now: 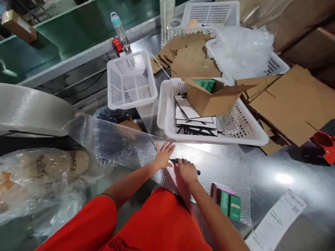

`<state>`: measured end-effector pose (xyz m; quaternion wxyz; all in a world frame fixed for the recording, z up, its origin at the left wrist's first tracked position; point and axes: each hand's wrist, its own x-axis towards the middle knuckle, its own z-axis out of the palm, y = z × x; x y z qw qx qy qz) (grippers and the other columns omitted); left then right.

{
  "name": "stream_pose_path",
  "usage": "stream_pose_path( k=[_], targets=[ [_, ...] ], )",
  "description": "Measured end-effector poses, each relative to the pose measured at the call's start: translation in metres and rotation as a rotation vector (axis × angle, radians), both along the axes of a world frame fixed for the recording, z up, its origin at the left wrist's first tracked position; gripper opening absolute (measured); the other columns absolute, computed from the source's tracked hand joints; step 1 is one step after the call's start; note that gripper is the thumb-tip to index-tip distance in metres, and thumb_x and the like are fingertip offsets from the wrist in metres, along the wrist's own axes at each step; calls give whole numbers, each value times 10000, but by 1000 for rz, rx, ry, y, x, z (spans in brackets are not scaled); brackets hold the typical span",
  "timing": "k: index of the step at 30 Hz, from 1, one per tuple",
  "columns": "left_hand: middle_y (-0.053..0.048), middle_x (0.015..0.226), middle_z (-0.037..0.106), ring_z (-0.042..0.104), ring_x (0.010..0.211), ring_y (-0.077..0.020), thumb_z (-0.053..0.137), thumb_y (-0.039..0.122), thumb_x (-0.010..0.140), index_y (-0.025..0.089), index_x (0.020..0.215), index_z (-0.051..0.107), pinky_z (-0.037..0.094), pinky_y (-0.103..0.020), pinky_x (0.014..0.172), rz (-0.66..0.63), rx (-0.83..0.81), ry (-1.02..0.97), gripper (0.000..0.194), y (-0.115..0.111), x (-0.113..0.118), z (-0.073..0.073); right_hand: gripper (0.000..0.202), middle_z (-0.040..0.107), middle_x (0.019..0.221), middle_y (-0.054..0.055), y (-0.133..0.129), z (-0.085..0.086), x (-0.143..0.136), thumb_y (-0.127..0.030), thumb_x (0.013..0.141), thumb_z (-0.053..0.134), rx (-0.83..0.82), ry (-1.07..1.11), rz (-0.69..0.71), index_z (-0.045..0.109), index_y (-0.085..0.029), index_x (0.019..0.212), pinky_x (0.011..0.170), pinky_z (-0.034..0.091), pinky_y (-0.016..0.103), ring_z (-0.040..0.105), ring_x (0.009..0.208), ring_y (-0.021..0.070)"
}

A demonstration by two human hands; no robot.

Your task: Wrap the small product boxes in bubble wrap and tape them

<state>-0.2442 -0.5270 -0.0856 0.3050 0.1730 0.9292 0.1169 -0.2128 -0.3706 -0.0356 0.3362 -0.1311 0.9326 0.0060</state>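
Lying flat with its fingers spread, the left hand (164, 155) in the head view touches a strip of bubble wrap (209, 167) and grips nothing. Just to its right, the right hand (187, 170) is curled around a slim black tool (177, 161), whose thin tip points toward the left hand. The bubble wrap runs under both hands across the metal table (264, 174), from a big roll (31, 108) well to the left of the left hand to a loose end past the right hand. On that end, right of the right hand and closer to the body, lie small green boxes (230, 205); farther right is a printed paper sheet (277, 221). Just beyond the hands stands a white basket (235, 141) with white cards (195, 121) and a cardboard box (217, 104) whose flaps are raised. Beyond the left hand, farther left, is a smaller basket (131, 105), with a bottle (120, 29) behind it. Well to the right of the right hand, flat cardboard (293, 101) is stacked beside the white basket.
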Motion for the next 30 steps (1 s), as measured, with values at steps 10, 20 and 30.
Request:
stream_pose_path(
  k=[10,20,30],
  targets=[
    [-122,1694,19,-23,1555,-426,805,555,709,268,1623,54,5,-780,1153,-26,-68,-37,1217,-9,-4,-5,367,704,1119,186,112,11,3,-300,1030,385,92,-11,-33,637,-149,1249,827,502,354,694,1049,287],
    [-129,1698,38,3,1563,-398,774,471,751,262,1624,66,42,-713,1191,-27,-161,-28,1143,-7,-3,6,378,714,1119,181,292,10,45,-319,1027,426,254,-92,-146,622,-189,1324,838,502,378,703,1041,293],
    [-202,1685,66,52,1548,-444,794,391,731,134,1613,122,121,-730,1172,-64,-307,3,1138,10,-3,30,262,659,977,271,402,-3,88,-246,950,539,241,193,-845,699,-91,1087,754,422,431,664,852,298]
  ],
)
